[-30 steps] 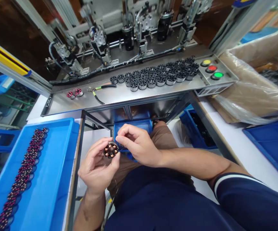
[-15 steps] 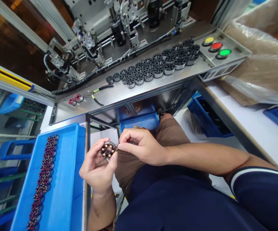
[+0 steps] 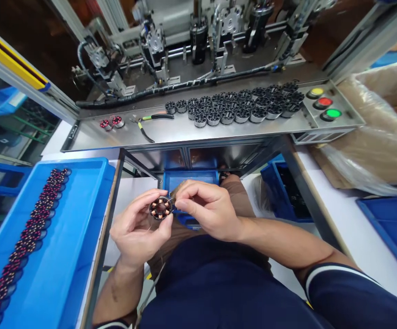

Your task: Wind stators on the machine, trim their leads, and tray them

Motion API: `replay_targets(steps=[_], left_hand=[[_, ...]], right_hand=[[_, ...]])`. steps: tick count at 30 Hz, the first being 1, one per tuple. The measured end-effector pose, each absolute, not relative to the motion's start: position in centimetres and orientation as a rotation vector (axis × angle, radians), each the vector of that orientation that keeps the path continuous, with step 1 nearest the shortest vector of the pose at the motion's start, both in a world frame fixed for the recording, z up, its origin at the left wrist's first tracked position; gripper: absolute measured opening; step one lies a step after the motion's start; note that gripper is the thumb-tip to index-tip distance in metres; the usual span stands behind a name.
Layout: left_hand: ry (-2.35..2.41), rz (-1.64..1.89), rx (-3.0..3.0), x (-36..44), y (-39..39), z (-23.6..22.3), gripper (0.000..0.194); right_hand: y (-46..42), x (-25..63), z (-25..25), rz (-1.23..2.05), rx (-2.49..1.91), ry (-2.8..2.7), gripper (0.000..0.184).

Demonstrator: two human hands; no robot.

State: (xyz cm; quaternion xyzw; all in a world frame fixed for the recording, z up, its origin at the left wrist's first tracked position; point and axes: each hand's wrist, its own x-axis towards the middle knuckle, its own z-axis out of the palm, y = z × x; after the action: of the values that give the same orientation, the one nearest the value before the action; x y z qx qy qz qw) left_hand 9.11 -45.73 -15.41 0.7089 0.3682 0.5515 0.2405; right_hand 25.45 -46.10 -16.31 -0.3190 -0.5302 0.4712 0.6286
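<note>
My left hand (image 3: 133, 230) grips a small wound motor stator (image 3: 159, 215) by its rim, between thumb and fingers. Copper coils ring its open centre, and the face is turned up toward me. Close by on its right side, my right hand (image 3: 212, 211) is closed in a pinch at the fingertips. A thin wire (image 3: 171, 199) runs from the stator's edge to those fingertips. Both hands are held above my lap, in front of the metal bench.
Several bare stators (image 3: 228, 116) stand in rows on the metal ledge (image 3: 171, 132). Cutting pliers (image 3: 143, 128) and two red-wound stators (image 3: 117, 121) lie left of them. A blue tray (image 3: 64, 242) holds wound stators. Push buttons (image 3: 331, 114) sit at right, beside a plastic-lined box (image 3: 373, 137).
The view has shifted, so the bench sits lower and further right. The left hand still holds the stator, now facing me more fully. The right hand stays pinched beside it.
</note>
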Motion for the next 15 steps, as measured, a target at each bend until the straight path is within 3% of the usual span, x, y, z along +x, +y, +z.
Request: replay_targets(steps=[7, 15], left_hand=[[0.93, 1.434, 1.714, 9.3, -45.4, -15.0, 0.041], [0.902, 1.399, 1.703, 9.5, -45.6, -14.5, 0.043]], right_hand=[[-45.4, 26.9, -16.4, 0.968, -0.596, -1.4, 0.008], [-45.6, 26.7, -15.7, 0.667, -0.631, -1.496, 0.008]])
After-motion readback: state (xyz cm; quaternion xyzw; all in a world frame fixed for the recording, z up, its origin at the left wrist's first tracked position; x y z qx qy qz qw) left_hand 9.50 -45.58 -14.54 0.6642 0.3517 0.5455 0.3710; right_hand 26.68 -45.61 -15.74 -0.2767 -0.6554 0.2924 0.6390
